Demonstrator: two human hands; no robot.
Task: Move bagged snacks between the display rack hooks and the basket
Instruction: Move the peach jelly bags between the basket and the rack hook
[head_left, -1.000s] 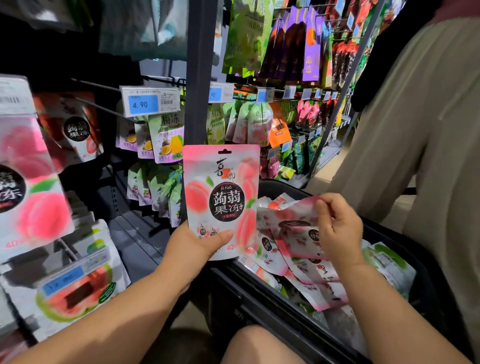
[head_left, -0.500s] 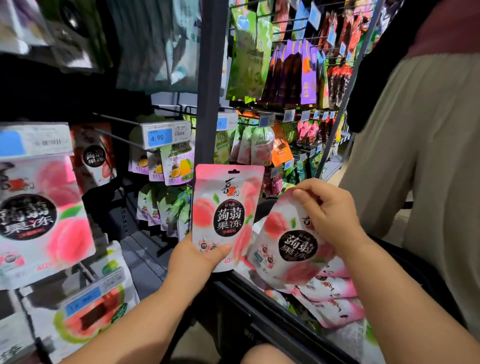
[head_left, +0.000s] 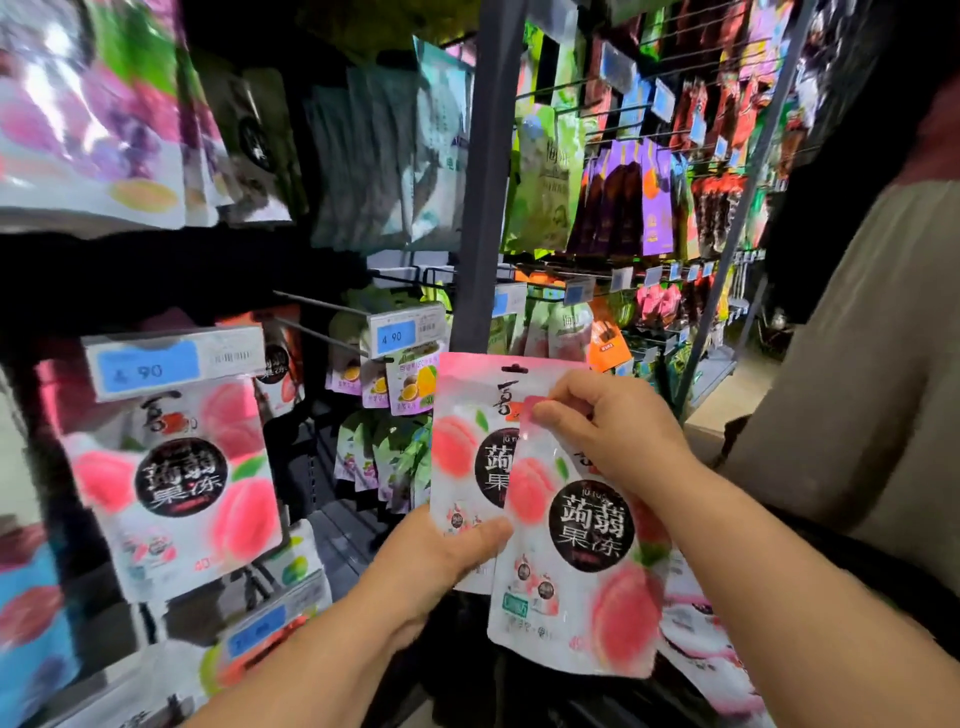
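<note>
Rack (head_left: 488, 208): fills the left and centre of frame; hooked peach bags (head_left: 176, 483) hang at left, level with both hands.
Front bag (head_left: 582, 571): upright, overlaps rear bag (head_left: 467, 426).
Right hand (head_left: 618, 436): pinches the front bag's top edge.
Left hand (head_left: 436, 561): grips the rear bag's bottom; nearer that hook, likely the hanging hand.

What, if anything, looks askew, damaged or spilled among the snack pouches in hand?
Nothing looks damaged or spilled. The pink-and-white peach jelly pouch pinched at its top by the right hand hangs tilted, overlapping the upright matching pouch that the left hand grips by its bottom edge. Ordinary handling, no fault.
</note>
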